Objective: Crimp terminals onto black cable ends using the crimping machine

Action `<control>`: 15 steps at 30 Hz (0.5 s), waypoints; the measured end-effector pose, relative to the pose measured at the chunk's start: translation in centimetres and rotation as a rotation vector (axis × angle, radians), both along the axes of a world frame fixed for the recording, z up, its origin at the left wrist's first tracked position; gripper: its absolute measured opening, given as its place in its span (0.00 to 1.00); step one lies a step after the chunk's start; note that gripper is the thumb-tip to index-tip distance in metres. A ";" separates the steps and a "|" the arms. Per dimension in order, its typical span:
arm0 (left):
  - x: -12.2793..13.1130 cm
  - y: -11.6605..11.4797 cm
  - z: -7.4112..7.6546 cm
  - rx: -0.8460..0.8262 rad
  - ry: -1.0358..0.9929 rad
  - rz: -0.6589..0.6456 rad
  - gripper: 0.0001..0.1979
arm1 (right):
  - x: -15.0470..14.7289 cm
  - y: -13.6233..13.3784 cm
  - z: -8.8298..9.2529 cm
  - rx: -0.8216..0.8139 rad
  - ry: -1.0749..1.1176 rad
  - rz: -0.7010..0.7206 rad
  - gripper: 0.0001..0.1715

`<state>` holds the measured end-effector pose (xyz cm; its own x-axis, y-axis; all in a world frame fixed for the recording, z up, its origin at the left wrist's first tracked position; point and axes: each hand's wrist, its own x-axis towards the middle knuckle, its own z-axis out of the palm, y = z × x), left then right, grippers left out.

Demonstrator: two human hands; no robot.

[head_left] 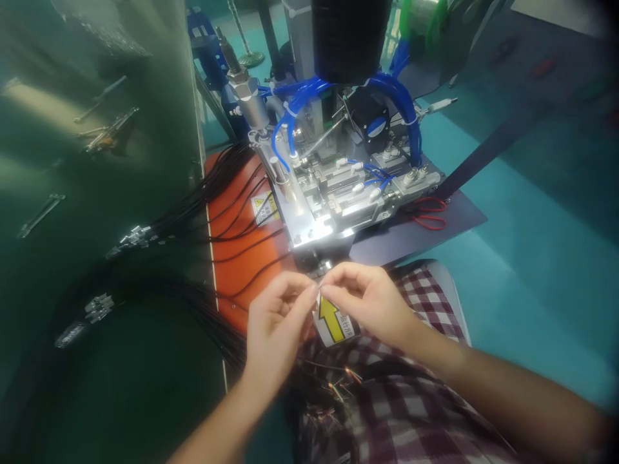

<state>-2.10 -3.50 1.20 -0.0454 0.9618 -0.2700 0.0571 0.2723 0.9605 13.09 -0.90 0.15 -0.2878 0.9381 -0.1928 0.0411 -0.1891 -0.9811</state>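
My left hand (278, 322) and my right hand (370, 299) meet fingertip to fingertip just in front of the metal machine (333, 193). Both are pinched closed on something too small to make out. Below the fingertips shows a white label (333, 322) with a yellow arrow. Black cables (232, 335) run under my left hand from the left, and thin wire ends with coloured tips (341, 386) lie over the checked cloth on my lap.
Bundles of black cables with clear connectors (99, 308) lie on the dark green table (145, 367). An orange plate (242, 258) borders it. Blue air tubes (309, 93) arch over the machine, and red wires (430, 216) lie to its right.
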 end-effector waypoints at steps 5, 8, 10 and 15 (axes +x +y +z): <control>-0.4 0.5 0.1 -0.140 -0.209 0.024 0.11 | -0.1 0.0 -0.3 0.026 -0.040 -0.053 0.07; -0.6 0.8 0.2 -0.145 -0.235 0.027 0.11 | -0.4 -0.1 -0.5 0.098 -0.103 -0.085 0.07; -0.6 0.8 0.2 -0.129 -0.254 0.022 0.10 | -0.6 0.0 -0.5 0.087 -0.075 -0.080 0.07; -0.6 0.6 0.2 -0.101 -0.254 -0.004 0.09 | -0.8 0.3 0.2 -0.042 -0.005 -0.057 0.07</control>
<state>-2.67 -2.91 1.35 0.0401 0.9296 -0.3665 -0.1812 0.3675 0.9122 12.31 -0.55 0.32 -0.2331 0.9441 -0.2333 0.0339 -0.2319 -0.9722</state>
